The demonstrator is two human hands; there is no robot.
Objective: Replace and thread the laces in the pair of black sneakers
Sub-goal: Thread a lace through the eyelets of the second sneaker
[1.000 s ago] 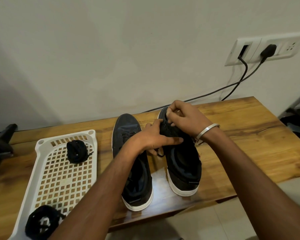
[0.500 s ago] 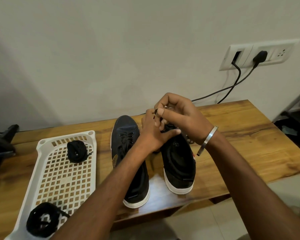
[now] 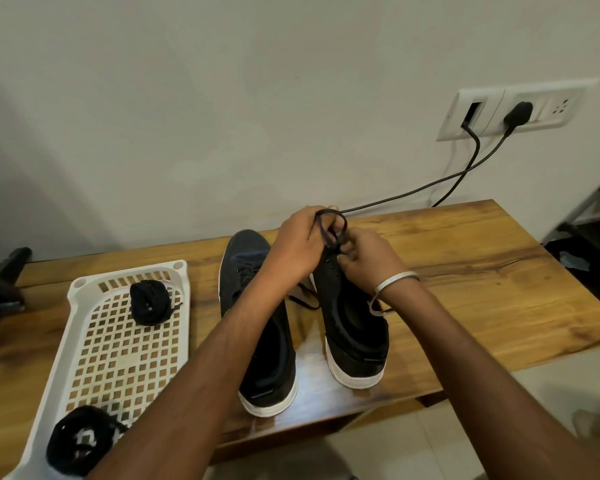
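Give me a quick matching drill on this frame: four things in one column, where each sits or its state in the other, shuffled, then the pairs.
Things:
1. left sneaker
2. right sneaker
3. lace loop
4. coiled lace bundle

States:
A. held up between both hands
B. lying at the far end of the white tray
C. laced, untouched on the table
D. being worked on under the right hand

Pairs: 1-C, 2-D, 3-A, 4-B

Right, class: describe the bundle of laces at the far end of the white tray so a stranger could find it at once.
Start at the wooden table, then go to the white tray left of the two black sneakers. The bundle of laces lies at the tray's far end, near the wall. It is the smaller, tighter black coil; the other bundle sits at the near end.
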